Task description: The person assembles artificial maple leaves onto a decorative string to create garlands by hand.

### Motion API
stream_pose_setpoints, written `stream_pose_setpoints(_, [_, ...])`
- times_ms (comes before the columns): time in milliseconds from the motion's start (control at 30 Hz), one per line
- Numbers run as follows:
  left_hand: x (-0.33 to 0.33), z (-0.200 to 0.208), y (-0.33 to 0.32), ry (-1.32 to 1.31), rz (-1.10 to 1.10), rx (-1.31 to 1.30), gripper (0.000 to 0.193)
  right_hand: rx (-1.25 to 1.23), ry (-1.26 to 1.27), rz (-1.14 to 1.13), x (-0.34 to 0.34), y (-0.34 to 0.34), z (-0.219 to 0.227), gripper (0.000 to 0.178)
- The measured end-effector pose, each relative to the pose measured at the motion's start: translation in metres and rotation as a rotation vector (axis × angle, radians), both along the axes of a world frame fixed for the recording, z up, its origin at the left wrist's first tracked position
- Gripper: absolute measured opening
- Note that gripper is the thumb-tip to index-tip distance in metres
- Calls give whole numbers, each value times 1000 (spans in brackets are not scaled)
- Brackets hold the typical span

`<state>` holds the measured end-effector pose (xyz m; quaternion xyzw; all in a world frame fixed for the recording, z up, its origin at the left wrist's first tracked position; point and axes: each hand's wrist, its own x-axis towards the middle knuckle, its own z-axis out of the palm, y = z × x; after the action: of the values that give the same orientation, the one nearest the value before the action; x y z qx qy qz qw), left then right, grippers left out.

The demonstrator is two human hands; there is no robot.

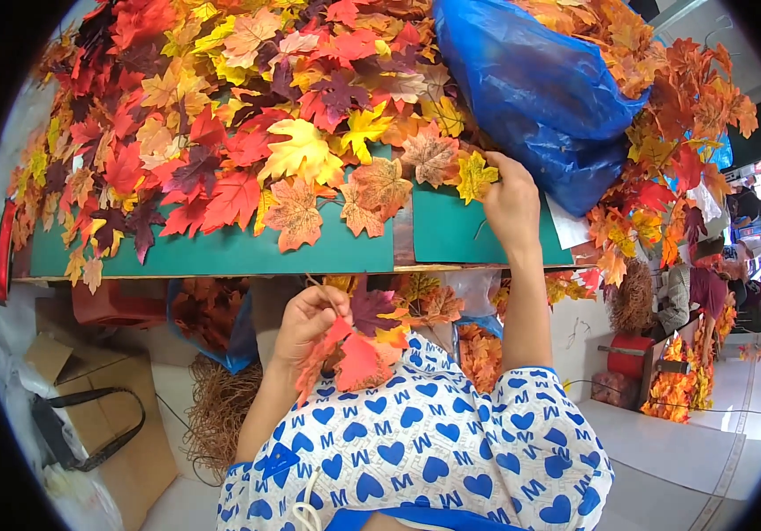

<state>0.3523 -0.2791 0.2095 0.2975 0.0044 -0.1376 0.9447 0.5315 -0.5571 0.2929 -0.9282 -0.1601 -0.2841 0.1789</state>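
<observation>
My left hand (310, 323) is in front of the table edge, thumb and fingers pinched on the thin stem of a bunch of artificial maple leaves. A red leaf (365, 361) and a purple leaf (370, 307) hang from that bunch over my lap. Over the table, my right hand (515, 202) has its fingers closed at the edge of a small yellow maple leaf (473, 179); the fingertips are partly hidden. Just left of it lie a speckled tan-orange leaf (430, 155) and another pale orange leaf (381, 186).
A big heap of red, orange and yellow leaves (221, 133) covers the green tabletop (310, 255). A blue plastic bag (540, 97) lies beyond my right hand. Below are a cardboard box (124, 425) and brown twig bundles (221, 416). Other people (708, 283) are at far right.
</observation>
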Motion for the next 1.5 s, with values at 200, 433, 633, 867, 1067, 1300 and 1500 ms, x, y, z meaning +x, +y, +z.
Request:
stream_pose_setpoints(200, [2, -7, -1, 30, -33, 161, 17, 64, -136, 399, 9, 64, 8, 20])
stream_pose_setpoints(433, [1, -5, -4, -11, -28, 190, 18, -108, -89, 317, 36, 151, -7, 25])
stream_pose_setpoints(633, [-8, -6, 16, 30, 33, 229, 14, -382, -53, 339, 71, 132, -37, 24])
stream_pose_setpoints(867, [-16, -23, 23, -31, 109, 150, 11, -391, 94, 246, 29, 160, 54, 17])
stream_pose_setpoints(1067, [-12, -12, 21, -7, 7, 175, 10, -124, -179, 716, 89, 290, 58, 29])
stream_pose_setpoints(1300, [-19, -15, 25, 0, 74, 168, 10, -528, -334, 293, 174, 392, 21, 30])
stream_pose_setpoints(1500, [-21, -18, 38, 62, 141, 178, 12, -700, -429, 361, 206, 396, -1, 13])
